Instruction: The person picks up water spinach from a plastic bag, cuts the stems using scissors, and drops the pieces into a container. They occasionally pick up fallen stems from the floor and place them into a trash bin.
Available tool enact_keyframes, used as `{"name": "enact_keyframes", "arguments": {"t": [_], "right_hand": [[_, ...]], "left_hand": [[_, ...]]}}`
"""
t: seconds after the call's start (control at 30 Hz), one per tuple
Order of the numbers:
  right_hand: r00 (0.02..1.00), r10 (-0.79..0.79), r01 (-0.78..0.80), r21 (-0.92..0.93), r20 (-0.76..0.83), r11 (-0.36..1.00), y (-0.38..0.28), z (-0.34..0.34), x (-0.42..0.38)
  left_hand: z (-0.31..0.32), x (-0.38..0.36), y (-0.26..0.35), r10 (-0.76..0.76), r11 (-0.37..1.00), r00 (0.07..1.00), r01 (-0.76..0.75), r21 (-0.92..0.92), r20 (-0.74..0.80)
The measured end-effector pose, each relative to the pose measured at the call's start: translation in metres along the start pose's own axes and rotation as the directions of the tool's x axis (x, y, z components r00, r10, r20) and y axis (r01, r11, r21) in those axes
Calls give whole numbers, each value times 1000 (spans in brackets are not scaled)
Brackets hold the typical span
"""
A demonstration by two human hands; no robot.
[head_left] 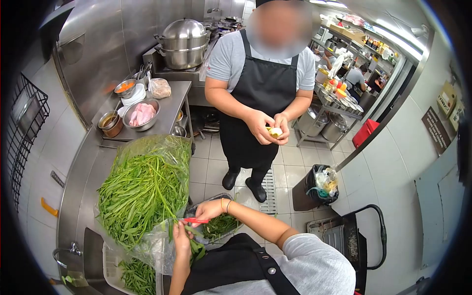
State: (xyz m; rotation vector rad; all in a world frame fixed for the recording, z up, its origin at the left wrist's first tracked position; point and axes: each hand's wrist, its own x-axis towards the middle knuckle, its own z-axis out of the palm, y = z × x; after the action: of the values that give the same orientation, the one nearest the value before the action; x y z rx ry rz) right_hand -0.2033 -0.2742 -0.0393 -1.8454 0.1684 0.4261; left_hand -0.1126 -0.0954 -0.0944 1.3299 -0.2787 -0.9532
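Note:
My right hand (209,209) is closed around a small red-handled knife (196,221), its thin blade pointing left toward the greens. Just below it, my left hand (182,239) grips a bunch of leafy green stems (197,250) close to the blade. Left of both hands, a large heap of long-leaved greens (135,196) lies in an open clear plastic bag (164,253). Under my right forearm, a dark tub (195,208) holds cut green pieces (220,226). More leaves fill a white basket (110,268) at the sink.
Opposite me stands a co-worker (263,73) in a black apron, both hands around a small pale peeled item (274,132). Raw meat sits in a metal bowl (153,124) on the steel counter. A bin (302,194) and a black trolley (361,246) stand at right.

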Motion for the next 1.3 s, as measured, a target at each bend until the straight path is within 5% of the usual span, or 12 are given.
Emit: {"name": "enact_keyframes", "arguments": {"t": [0.27,0.57,0.73,0.87,0.93,1.0,1.03,1.07,1.1,1.13,1.2,1.3], "right_hand": [[1000,19,-19,-40,5,999,13,-3,-14],[964,201,-207,-17,-175,978,46,-10,-99],[895,247,-162,244,-372,956,82,6,-133],[896,276,-114,420,-348,900,100,29,-138],[903,267,-85,471,-336,878,108,41,-135],[919,248,-74,482,-306,873,119,52,-126],[925,238,-62,498,-298,865,120,54,-121],[928,234,-63,495,-291,866,120,54,-117],[934,243,-94,474,-262,875,118,54,-109],[939,254,-125,456,-233,881,115,54,-101],[952,216,-104,435,-216,895,105,50,-83],[978,133,-57,413,-158,909,83,45,-59]], "left_hand": [[12,13,-45,176,980,984,-172,-97,26],[5,-6,-67,369,911,913,-392,128,173],[5,-28,-4,718,612,689,-692,384,97],[-63,-64,72,852,498,507,-710,498,-130],[-114,-86,95,880,459,412,-614,642,-236],[-183,-106,100,814,420,521,-226,879,-256],[-190,-106,99,815,422,517,-217,880,-263],[-196,-101,101,819,310,418,252,917,-392],[-201,-94,105,847,173,273,671,721,-456],[-202,-88,109,850,169,270,674,719,-453],[-191,-69,116,825,232,453,272,934,-337],[-129,-21,122,751,314,634,-97,944,-185]]}}
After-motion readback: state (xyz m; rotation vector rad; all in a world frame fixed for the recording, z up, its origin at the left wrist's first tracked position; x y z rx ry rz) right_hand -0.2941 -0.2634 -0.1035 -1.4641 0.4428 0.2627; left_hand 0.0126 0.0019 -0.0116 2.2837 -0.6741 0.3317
